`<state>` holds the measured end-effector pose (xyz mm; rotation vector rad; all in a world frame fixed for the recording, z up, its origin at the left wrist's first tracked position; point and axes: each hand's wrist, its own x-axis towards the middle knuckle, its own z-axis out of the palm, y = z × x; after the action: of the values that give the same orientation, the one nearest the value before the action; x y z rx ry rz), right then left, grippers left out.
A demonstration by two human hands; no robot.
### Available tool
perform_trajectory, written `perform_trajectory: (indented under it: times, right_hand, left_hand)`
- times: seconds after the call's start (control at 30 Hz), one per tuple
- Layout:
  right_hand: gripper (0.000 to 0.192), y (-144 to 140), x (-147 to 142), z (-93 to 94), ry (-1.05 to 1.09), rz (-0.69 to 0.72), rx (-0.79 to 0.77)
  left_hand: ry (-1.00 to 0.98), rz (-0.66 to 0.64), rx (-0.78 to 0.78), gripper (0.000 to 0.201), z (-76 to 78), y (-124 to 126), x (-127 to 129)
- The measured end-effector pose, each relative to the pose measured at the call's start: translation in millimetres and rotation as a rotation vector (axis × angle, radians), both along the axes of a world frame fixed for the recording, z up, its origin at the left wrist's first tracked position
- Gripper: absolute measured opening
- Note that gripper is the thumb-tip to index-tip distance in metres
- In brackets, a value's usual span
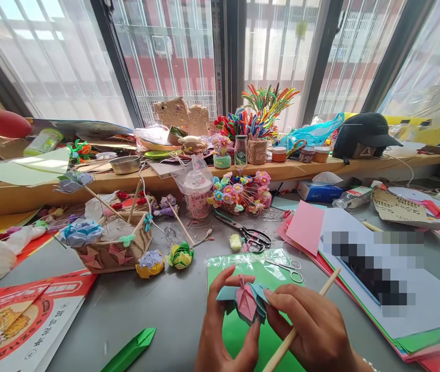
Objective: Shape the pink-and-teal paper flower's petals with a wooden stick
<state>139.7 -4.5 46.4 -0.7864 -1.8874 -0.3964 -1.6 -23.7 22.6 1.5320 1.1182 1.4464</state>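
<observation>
My left hand [223, 330] and my right hand [313, 325] together pinch a folded paper flower [245, 300], pink in the middle with light blue petals around it. A thin wooden stick [301, 325] also runs through my right hand, slanting up to the right. Both hands hover low over a green sheet in a clear plastic sleeve [254, 268] on the grey table [165, 310]. Small silver scissors [287, 268] lie on the sleeve just beyond my right hand.
Black-handled scissors [251, 237], a yellow-green paper flower on a stick [181, 256], a cardboard basket of paper flowers [107, 248] and a folded green paper strip [130, 351] lie around. Stacked coloured sheets [359, 268] sit right. A cluttered wooden shelf [126, 181] runs behind.
</observation>
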Motion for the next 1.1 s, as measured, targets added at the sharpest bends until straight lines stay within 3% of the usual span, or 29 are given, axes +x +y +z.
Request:
perform_trajectory:
  times: [0.17,0.43,0.6,0.8,1.1]
  right_hand:
    - [0.012,3,-3,-5.9,0.076,0.021,-0.13]
    - [0.018,4,2,-1.1,0.137,-0.027,-0.522]
    - [0.022,3,2,1.0,0.131,-0.052,-0.622]
    - [0.019,4,2,-4.2,0.077,-0.059,-0.661]
    - [0.019,5,2,-7.5,0.044,-0.069,-0.652]
  left_hand:
    - [-0.027,0.019,-0.024,0.069,-2.1,1,5]
    - [-0.378,-0.264,-0.296,0.078,-4.8,9,-4]
    - [-0.497,-0.364,-0.389,0.084,-11.7,17,-9]
    - [-0.432,-0.317,-0.39,0.085,-17.2,21,-9]
    - [-0.368,-0.209,-0.422,0.083,1.1,14,-4]
